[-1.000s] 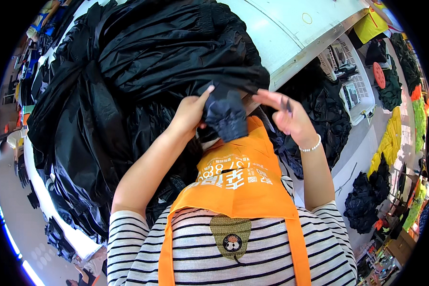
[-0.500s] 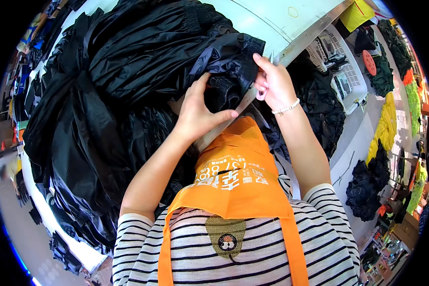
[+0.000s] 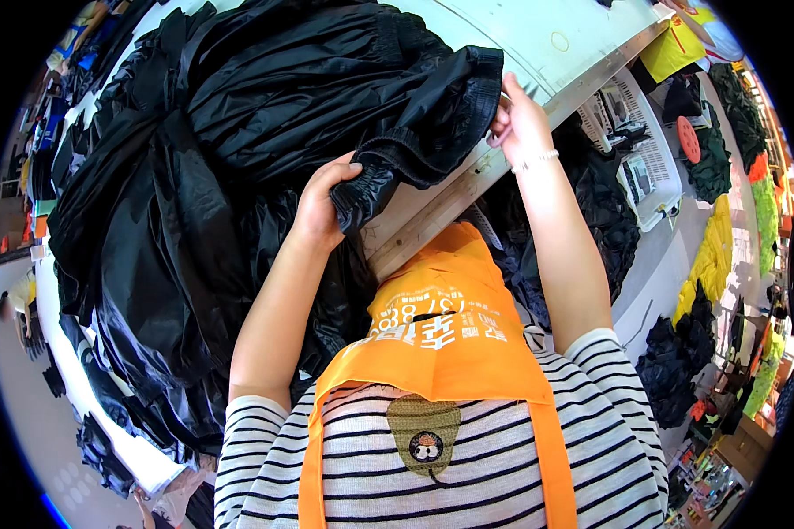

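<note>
A black garment (image 3: pixel 291 106) of shiny thin fabric, gathered in folds, is heaped over the pale table. My left hand (image 3: pixel 325 198) is closed on one elastic edge of it, thumb on top and fingers hidden beneath the cloth. The stretched opening curves from there to my right hand (image 3: pixel 522 119), which is beside the other end of the elastic band. Curled fingers of that hand hold a small tool with a pink loop (image 3: pixel 500 137), apparently thread snips; its blades are hidden. Whether the right fingertips also grip the fabric is unclear.
The table (image 3: pixel 503 26) has a wooden front edge close to my orange apron (image 3: pixel 441 300). At the right are a white plastic basket (image 3: pixel 648 167), dark cloth piles and a yellow garment (image 3: pixel 706 256). Another person (image 3: pixel 19 304) is at the far left.
My left hand has closed on the elastic edge and pulled it toward the lower left. My right hand has moved slightly up and right, and the opening is spread wider.
</note>
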`<control>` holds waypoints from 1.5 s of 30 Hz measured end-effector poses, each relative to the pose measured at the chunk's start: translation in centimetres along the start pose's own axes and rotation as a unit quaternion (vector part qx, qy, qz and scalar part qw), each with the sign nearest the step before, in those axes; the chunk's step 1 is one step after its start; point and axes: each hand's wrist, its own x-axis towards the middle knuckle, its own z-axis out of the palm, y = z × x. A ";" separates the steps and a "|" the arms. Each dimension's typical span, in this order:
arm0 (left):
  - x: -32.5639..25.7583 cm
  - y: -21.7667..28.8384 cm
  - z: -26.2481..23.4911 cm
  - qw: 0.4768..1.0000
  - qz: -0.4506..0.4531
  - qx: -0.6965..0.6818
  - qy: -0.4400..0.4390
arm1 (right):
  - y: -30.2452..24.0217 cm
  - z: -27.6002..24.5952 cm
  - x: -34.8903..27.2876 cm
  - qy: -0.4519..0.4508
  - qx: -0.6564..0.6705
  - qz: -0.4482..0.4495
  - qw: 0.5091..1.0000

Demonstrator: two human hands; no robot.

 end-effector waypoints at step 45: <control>-0.6 1.4 8.3 0.614 0.405 0.653 -0.179 | 1.1 -0.6 -11.8 -0.158 0.016 -0.020 0.987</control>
